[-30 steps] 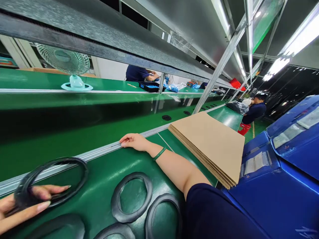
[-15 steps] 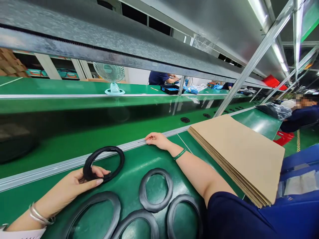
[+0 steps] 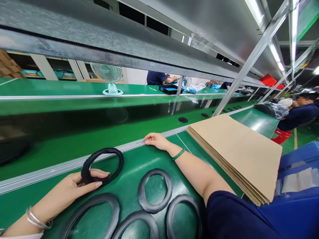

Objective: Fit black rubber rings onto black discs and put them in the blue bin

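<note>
Pinching a black ring (image 3: 120,165) by its near-left rim, my left hand (image 3: 72,187) has the thumb on top and the fingers tucked under. The ring sits over the green table (image 3: 129,159), just near of the metal rail (image 3: 50,169). I cannot tell whether its far rim touches the rail. From the grip the ring stretches far and to the right, so I judge its long axis to run that way, with my hold at the near-left end. My right hand (image 3: 156,141) lies palm down, fingers loosely straight on the rail, holding nothing, well right of the ring. The left hand is plainly the nearer. Four other rings (image 3: 141,191) lie flat on the near side, and cardboard (image 3: 236,149) is stacked at right.
</note>
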`<action>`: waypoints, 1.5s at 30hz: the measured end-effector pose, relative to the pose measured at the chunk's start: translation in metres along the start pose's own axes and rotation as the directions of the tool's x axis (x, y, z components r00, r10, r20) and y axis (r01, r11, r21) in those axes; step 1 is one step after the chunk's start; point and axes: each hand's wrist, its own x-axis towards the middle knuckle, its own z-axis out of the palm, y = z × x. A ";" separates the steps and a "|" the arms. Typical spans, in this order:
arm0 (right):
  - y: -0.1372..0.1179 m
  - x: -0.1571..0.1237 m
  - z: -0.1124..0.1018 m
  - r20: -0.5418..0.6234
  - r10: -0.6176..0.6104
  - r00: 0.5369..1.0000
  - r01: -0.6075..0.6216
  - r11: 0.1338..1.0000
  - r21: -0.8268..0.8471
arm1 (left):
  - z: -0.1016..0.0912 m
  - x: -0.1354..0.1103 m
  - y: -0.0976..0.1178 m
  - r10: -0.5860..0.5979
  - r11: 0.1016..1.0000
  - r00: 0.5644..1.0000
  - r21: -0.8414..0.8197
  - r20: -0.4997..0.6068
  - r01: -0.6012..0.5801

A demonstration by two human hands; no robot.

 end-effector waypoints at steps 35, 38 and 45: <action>0.008 0.003 -0.001 -0.002 -0.002 1.000 0.002 0.999 0.042 | -0.005 0.014 -0.028 0.074 0.996 0.997 0.053 0.002 -0.074; 0.008 0.003 -0.001 -0.001 -0.003 1.000 0.003 0.999 0.045 | -0.005 0.013 -0.027 0.070 0.996 0.998 0.052 0.007 -0.070; 0.008 0.003 -0.001 -0.001 -0.004 1.000 0.004 0.999 0.040 | -0.005 0.013 -0.033 0.079 0.996 0.997 0.039 0.001 -0.079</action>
